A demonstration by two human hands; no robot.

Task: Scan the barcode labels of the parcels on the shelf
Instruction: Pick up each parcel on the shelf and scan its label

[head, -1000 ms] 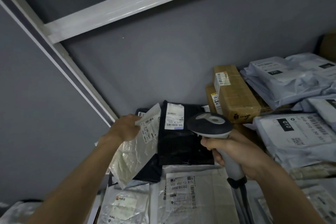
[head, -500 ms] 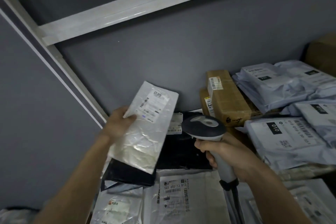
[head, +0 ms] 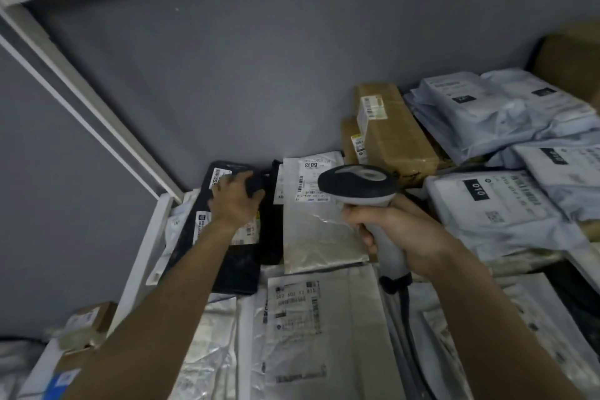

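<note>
The silver bag [head: 319, 221] that was up in the left hand [head: 235, 201] half a second ago now lies flat on the pile, its white label [head: 310, 177] face up beside the scanner [head: 357, 183]. I take that parcel as done — the hand has gone on to the next one. It now rests on the black bag [head: 227, 256] in the back left corner, fingers curled over the bag's top edge near a white label [head: 217, 177]; whether they have a real hold on it yet I cannot tell. The right hand [head: 402, 234] is wrapped tight round the scanner's pale handle, head pointing toward the back wall [head: 227, 75], cable [head: 406, 308] hanging down from the grip.

Room is tight on the left: the white shelf post [head: 97, 114] runs down just beside the black bag, and the shelf's white front edge [head: 139, 256] sits close under the forearm. Lifting the bag toward the scanner looks easiest up and to the right, above the silver bag. Brown boxes [head: 393, 133] and a heap of pale grey bags [head: 487, 204] crowd the right side — plenty there still waits, I would judge.
</note>
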